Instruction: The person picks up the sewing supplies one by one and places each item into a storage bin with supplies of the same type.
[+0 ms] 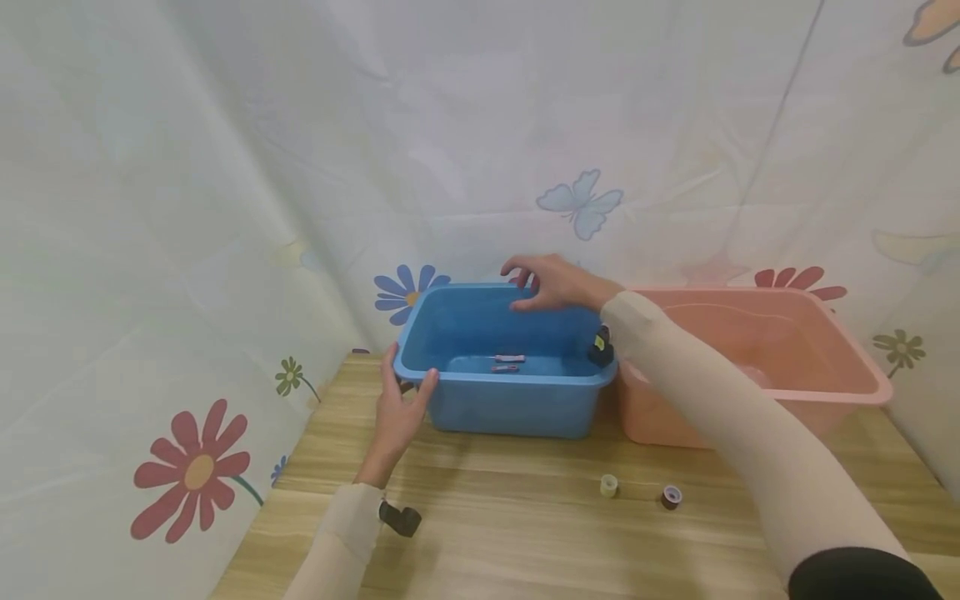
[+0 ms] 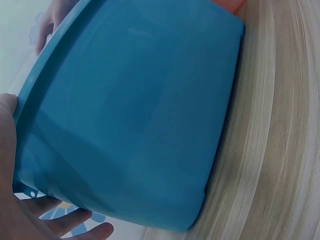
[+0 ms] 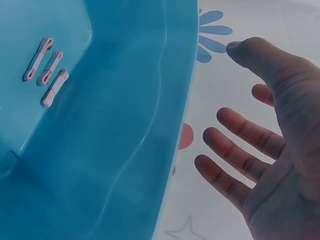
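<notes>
A blue plastic tub (image 1: pixel 510 408) stands on the wooden table. At its front left corner my left hand (image 1: pixel 397 417) grips it, thumb on the front by the rim and fingers along the left end. The left wrist view has that hand (image 2: pixel 20 200) at the lower left, with the tub's wall (image 2: pixel 135 110) filling the middle. Above the far rim hovers my right hand (image 1: pixel 555 282), fingers spread and loosely bent, holding nothing. Beside the tub in the right wrist view, the right hand (image 3: pixel 280 135) is apart from the rim. Three folded pink-and-white strips (image 3: pixel 53 89) lie on the tub's floor.
A pink tub (image 1: pixel 817 342) stands right of the blue one, partly behind my right sleeve. Two small rolls lie in front: a cream roll (image 1: pixel 609 485) and a dark roll (image 1: pixel 671 497). Behind the table hangs a flower-printed sheet (image 1: pixel 465 125).
</notes>
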Motion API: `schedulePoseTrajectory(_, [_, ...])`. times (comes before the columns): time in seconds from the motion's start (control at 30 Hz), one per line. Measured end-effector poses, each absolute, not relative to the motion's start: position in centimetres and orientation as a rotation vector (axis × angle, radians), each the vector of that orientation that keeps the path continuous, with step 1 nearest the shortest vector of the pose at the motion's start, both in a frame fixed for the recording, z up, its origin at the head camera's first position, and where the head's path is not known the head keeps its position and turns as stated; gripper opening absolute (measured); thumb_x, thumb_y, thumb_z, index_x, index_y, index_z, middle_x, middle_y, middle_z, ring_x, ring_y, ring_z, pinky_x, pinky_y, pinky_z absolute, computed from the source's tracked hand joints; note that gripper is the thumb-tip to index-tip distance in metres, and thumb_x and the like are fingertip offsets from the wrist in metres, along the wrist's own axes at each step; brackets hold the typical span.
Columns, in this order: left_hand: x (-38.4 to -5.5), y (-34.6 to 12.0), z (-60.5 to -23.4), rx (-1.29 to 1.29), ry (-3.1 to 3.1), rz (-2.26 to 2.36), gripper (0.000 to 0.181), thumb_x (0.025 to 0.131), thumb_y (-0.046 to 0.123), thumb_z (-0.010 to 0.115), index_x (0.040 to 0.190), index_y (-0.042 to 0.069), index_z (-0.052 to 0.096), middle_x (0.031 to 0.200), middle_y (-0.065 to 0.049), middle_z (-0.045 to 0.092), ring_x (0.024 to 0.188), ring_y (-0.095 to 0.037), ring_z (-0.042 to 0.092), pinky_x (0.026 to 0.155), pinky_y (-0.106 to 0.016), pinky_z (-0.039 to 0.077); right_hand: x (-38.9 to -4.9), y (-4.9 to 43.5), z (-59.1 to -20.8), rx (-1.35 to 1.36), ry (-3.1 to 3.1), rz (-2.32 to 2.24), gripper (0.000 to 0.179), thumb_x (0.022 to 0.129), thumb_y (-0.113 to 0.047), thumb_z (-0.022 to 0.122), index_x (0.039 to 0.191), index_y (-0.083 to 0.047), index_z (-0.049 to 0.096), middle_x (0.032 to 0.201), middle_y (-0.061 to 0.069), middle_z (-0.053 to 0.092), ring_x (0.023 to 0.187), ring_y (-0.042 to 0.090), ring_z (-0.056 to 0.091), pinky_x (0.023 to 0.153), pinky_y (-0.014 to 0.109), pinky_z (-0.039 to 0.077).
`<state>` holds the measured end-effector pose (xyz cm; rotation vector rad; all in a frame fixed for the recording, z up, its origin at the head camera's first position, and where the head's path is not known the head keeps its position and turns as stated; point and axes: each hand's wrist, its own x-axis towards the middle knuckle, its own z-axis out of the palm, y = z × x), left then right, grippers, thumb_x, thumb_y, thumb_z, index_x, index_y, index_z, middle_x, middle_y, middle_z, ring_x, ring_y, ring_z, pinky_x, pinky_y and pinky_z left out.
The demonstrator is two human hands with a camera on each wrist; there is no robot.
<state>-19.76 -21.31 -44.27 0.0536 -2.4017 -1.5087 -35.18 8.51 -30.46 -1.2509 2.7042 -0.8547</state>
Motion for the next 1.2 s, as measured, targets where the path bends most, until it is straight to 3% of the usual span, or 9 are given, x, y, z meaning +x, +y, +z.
schedulePoseTrajectory(0.2, [-19.8,-21.3,-44.4,0.039,-2.385,-1.514,0.090,0.096,0.059,0.064,0.164,0.029,0.012,0.163,-0.011,0.034,0.138,-0.039,0.047,0.106,-0.063,0.044,-34.8,9.2,-29.9,-1.236,2.733,-0.838,0.065,0.089,-0.036,0.080,0.145,-0.023,0.051,0.130,0.007,0.065,0.113,0.026,0.065,0.082,0.037,0.061])
schedulePoseTrajectory(1.2, [-19.6,-21.3,-44.2,0.021,-2.376,-1.520,0.088,0.097,0.056,0.063,0.163,0.029,0.013,0.163,-0.013,0.034,0.139,-0.040,0.046,0.106,-0.064,0.043,-33.0,13.7,-28.6,-1.164,2.784,-0.859,0.066,0.089,-0.034,0.080,0.147,-0.025,0.050,0.130,0.009,0.064,0.116,0.028,0.064,0.087,0.047,0.060])
